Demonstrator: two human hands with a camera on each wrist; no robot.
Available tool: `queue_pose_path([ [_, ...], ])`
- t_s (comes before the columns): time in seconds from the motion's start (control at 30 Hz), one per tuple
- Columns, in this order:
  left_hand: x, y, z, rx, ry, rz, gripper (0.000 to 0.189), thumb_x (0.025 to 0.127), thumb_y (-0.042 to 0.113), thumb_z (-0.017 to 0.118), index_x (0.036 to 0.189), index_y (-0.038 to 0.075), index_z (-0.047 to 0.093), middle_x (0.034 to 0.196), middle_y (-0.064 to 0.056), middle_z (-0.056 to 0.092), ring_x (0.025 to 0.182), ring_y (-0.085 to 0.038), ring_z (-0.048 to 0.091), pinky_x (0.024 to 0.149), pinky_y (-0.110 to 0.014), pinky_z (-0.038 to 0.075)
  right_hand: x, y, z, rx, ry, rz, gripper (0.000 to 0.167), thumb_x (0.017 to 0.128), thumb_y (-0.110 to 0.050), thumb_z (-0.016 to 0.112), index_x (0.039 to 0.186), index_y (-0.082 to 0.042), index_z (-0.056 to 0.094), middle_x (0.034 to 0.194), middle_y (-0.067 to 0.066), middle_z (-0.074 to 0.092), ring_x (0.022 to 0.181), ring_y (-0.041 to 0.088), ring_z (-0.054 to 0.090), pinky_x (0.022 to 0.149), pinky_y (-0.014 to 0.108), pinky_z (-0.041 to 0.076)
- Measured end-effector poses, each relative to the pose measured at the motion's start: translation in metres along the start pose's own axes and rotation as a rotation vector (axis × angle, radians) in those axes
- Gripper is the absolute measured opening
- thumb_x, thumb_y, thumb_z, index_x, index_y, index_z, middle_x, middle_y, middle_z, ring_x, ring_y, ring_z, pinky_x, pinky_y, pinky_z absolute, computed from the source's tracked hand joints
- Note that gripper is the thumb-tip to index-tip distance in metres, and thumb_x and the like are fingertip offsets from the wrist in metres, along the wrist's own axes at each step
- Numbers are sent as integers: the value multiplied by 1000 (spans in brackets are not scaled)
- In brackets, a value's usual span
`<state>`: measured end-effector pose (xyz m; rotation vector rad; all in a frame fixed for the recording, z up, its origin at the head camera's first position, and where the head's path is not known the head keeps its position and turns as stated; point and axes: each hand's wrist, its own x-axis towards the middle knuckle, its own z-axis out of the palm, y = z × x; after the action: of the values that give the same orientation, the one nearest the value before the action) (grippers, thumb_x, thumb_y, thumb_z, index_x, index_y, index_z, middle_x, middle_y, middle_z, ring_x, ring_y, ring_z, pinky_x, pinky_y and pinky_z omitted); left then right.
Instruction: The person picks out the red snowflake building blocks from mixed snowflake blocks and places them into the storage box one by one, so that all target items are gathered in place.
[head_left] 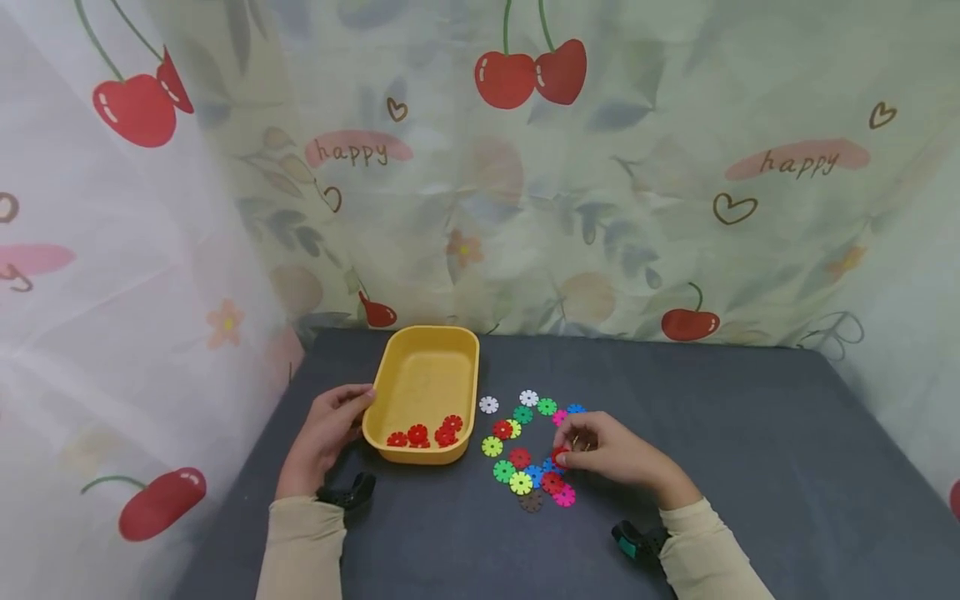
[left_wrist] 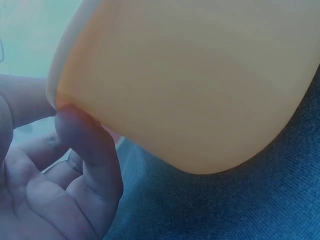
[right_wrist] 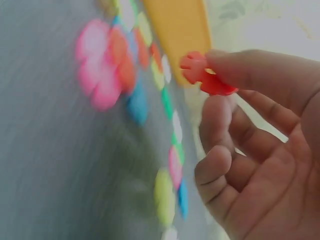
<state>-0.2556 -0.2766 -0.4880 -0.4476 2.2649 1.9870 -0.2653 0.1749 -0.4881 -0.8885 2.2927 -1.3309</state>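
My left hand holds the left side of a yellow plastic bin. In the left wrist view, thumb and fingers pinch the bin's rim. Several red snowflake discs lie at the bin's near end. My right hand pinches a red snowflake disc between thumb and forefinger, over the right side of a loose spread of discs. Other red discs lie in that spread among green discs, yellow, blue, pink, white and brown ones, some overlapping. The right hand hides part of the spread.
A dark grey cloth covers the table. Behind it and at the sides hang printed curtains with cherries and lettering. Black wrist straps sit at both cuffs. The spread of discs lies just right of the bin.
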Motion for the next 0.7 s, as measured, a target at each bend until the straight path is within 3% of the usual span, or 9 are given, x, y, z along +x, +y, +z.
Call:
queue_pose_path([
  [0.2,0,1,0,4,9,16,50,106,36,68,144,4,61,134,-15,66,104,-18,67,81,-26,59,27,-24,15,59,78,-93,10,100,-15,76,108,-10,72,97,10,74,80,31,67,71,32,59],
  [0.37,0,-1,2,-12,2,31,50,106,32,68,145,2,61,131,-15,67,101,-17,67,79,-26,59,49,-37,31,135,140,-78,13,101,-15,75,111,-9,72,101,11,73,85,48,67,71,41,59],
  [0.7,1,0,0,-8,4,30,50,106,32,67,145,2,60,132,-16,67,102,-18,66,79,-26,58,81,-54,60,225,211,-63,17,100,-15,75,115,-6,72,105,15,71,91,47,68,73,30,58],
])
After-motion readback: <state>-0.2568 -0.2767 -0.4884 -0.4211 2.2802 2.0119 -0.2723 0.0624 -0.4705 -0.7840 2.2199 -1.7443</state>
